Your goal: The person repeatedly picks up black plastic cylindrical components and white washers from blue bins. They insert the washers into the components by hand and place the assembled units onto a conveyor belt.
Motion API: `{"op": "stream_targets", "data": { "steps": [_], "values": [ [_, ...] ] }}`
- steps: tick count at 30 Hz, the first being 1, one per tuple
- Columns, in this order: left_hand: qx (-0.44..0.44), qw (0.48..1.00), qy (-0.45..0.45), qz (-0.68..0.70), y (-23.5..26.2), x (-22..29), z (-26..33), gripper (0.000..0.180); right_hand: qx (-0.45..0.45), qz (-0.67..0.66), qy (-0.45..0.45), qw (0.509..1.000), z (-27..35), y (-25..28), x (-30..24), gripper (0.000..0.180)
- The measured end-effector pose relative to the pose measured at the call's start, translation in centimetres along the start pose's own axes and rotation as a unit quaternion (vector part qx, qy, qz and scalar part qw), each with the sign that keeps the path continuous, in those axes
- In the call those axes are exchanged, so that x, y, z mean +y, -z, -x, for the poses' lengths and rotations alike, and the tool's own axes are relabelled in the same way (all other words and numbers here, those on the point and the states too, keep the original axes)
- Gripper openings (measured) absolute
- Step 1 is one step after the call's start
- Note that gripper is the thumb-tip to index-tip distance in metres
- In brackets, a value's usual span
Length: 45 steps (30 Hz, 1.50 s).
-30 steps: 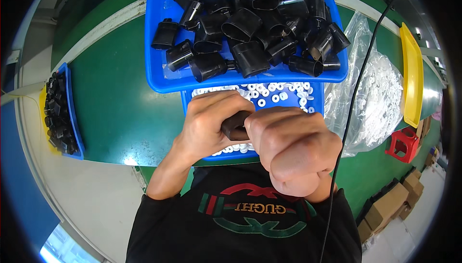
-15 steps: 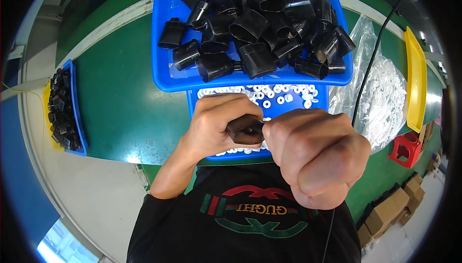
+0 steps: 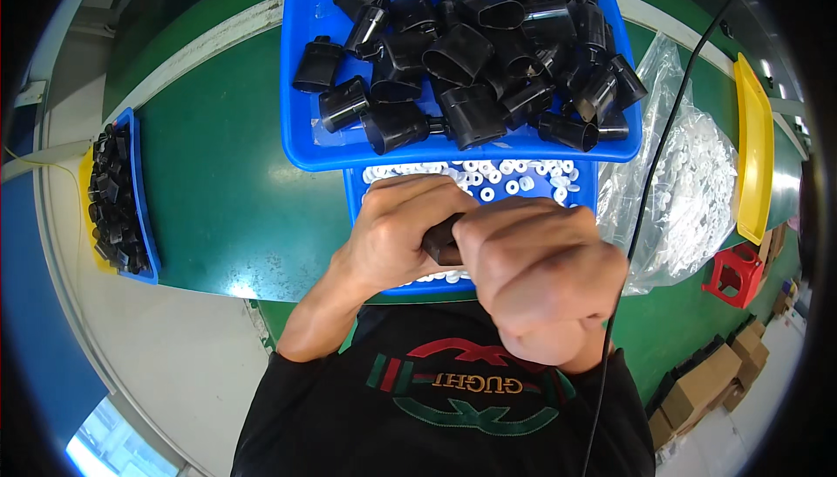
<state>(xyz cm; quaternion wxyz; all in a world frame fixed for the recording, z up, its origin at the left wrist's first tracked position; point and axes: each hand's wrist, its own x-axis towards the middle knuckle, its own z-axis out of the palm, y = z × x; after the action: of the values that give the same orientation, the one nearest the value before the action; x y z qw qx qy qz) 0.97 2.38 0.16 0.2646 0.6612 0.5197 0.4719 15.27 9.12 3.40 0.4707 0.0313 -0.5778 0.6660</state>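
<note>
A black plastic housing (image 3: 443, 240), like the hollow ones in the tray ahead, is wrapped in the fingers of my left hand (image 3: 392, 233). My right hand (image 3: 540, 272) is a closed fist pressed up against the housing's end, covering part of it. Whatever this fist grips is hidden. Both hands are above a lower blue tray (image 3: 542, 187) that holds small white rings (image 3: 486, 194). Just beyond, a larger blue tray (image 3: 305, 153) is heaped with black housings (image 3: 458, 54).
A black cable (image 3: 671, 119) runs down past my right hand. To the right lie a clear bag (image 3: 689, 180) of white pieces, a yellow tray (image 3: 755, 146) and a red stool (image 3: 734, 275). At the far left stands another blue tray (image 3: 142, 198) of black parts on the green table (image 3: 218, 172).
My right fist has shifted left and slightly up, closer to my left hand, and now covers more of the housing. The left hand still grips it.
</note>
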Motion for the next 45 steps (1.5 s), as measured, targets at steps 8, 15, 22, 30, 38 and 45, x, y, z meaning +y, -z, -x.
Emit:
{"op": "stream_targets", "data": {
  "steps": [8, 15, 22, 30, 38, 45],
  "values": [
    [-0.021, 0.999, 0.025, -0.031, 0.7, -0.3, 0.0, 0.034, 0.021, 0.075, 0.079, 0.994, 0.4, -0.8, -0.1, 0.016],
    [0.051, 0.997, 0.021, -0.051, 3.8, 1.4, 0.0, 0.026, 0.134, 0.150, 0.123, 0.972, -0.1, -0.5, -5.6, 0.015],
    [0.068, 0.994, 0.020, -0.088, 4.5, 2.0, 0.3, 0.023, 0.141, 0.293, -0.046, 0.945, 2.9, 3.4, -5.0, 0.013],
    [0.074, 0.991, 0.082, -0.077, 5.6, 1.8, 0.1, 0.029, -0.065, 0.607, -0.129, 0.781, 4.0, 5.3, -3.4, 0.022],
    [0.198, 0.967, 0.121, -0.105, 10.6, 0.5, -2.2, 0.063, -0.043, 0.684, -0.094, 0.722, 5.7, 5.5, -0.7, 0.020],
    [0.172, 0.950, 0.127, -0.228, 16.0, -6.1, -10.1, 0.038, -0.060, 0.704, -0.087, 0.702, 6.4, 5.8, -0.5, 0.016]
  ]
}}
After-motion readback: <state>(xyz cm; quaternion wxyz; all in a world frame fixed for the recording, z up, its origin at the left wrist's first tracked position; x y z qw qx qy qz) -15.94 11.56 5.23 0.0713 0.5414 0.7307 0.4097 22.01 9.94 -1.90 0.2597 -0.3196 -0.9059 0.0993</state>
